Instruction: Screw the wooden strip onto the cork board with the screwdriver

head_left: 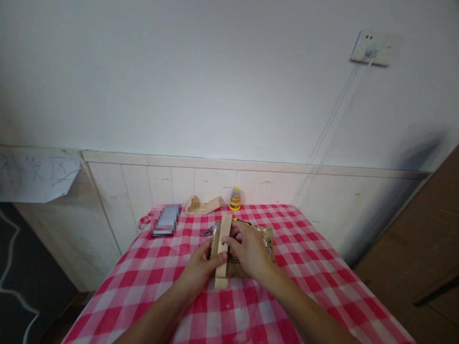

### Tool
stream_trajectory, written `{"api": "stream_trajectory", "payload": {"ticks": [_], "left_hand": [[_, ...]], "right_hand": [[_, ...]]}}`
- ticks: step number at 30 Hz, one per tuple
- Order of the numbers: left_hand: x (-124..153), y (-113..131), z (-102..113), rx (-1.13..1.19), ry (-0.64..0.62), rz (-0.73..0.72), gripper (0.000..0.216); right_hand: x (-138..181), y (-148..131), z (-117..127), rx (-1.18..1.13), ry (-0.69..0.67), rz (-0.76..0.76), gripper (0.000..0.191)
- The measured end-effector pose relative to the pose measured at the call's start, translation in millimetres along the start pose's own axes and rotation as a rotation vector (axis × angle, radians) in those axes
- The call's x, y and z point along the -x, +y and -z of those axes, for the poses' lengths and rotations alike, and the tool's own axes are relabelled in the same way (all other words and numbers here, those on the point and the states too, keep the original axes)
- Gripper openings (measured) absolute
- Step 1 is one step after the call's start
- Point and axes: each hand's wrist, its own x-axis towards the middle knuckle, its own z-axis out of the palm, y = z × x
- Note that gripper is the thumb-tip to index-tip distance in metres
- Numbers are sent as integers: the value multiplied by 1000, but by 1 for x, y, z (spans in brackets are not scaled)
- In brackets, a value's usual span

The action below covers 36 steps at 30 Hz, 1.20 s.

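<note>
A pale wooden bar (223, 263) with a small dark hole or screw stands lengthwise between my hands, above a brown printed packet (266, 243) in clear wrap. My left hand (202, 260) grips the bar's lower left side, thumb laid across its face. From the right, my right hand (249, 246) pinches near the dark spot; whether a small part sits in those fingertips is too small to tell. At the bar's near end is a short wooden block (221, 283). Part of the packet is hidden behind the bar and my right hand.
On the red-and-white checked tablecloth (150, 282) lie a pixelated phone-like object (166, 220), a wooden piece with holes (203, 206) and some small metal parts (206, 232). A yellow-capped clear container (235, 198) stands against the wall panelling (182, 184). A wall socket (375, 48) is at upper right.
</note>
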Motion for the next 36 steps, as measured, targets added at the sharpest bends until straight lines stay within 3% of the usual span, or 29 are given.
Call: {"api": "stream_trajectory", "payload": {"ticks": [4, 8, 12, 15, 20, 25, 36], "left_hand": [[0, 1, -2, 13, 10, 1, 58], [1, 2, -1, 29, 0, -14, 54], [1, 4, 0, 20, 3, -29, 54], [1, 6, 1, -2, 28, -56, 54], [-1, 10, 4, -19, 73, -79, 52], [-2, 11, 6, 21, 43, -55, 49], [-5, 8, 13, 4, 122, -11, 52]], "right_hand": [[2, -5, 12, 88, 70, 76, 11], [4, 2, 40, 150, 344, 110, 17], [2, 28, 62, 197, 576, 105, 32], [5, 50, 60, -81, 514, -47, 48], [17, 63, 39, -437, 200, -131, 47], [23, 60, 33, -384, 203, -126, 46], [26, 75, 26, -355, 194, -115, 43]]}}
